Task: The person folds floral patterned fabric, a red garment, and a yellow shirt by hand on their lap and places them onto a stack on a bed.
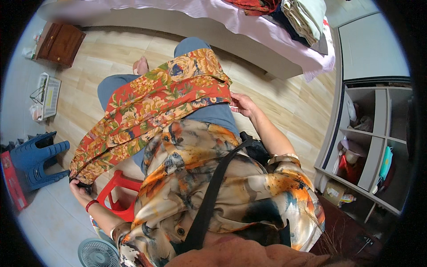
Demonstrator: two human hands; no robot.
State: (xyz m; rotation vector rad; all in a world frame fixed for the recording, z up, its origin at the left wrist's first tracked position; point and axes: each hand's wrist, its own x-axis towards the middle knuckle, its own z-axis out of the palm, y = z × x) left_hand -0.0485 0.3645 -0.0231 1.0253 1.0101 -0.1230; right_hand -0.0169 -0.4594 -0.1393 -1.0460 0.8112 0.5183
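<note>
A red cloth with a yellow and green flower print (151, 111) lies spread across my lap and knees. My left hand (80, 187) grips its lower left end, down beside the red plastic stool (120, 196) I sit on. At the other end, my right hand (242, 104) pinches the cloth's right edge over my thigh. The cloth stretches slantwise between the two hands. My bare foot (141, 66) shows beyond it on the wooden floor.
A bed (249, 26) with a pink sheet and stacked folded clothes (302, 18) runs along the top. White shelves (369, 142) with small items stand right. At left are a blue stool (38, 160), a white basket (46, 95), a brown cabinet (60, 43). A fan (98, 253) sits low.
</note>
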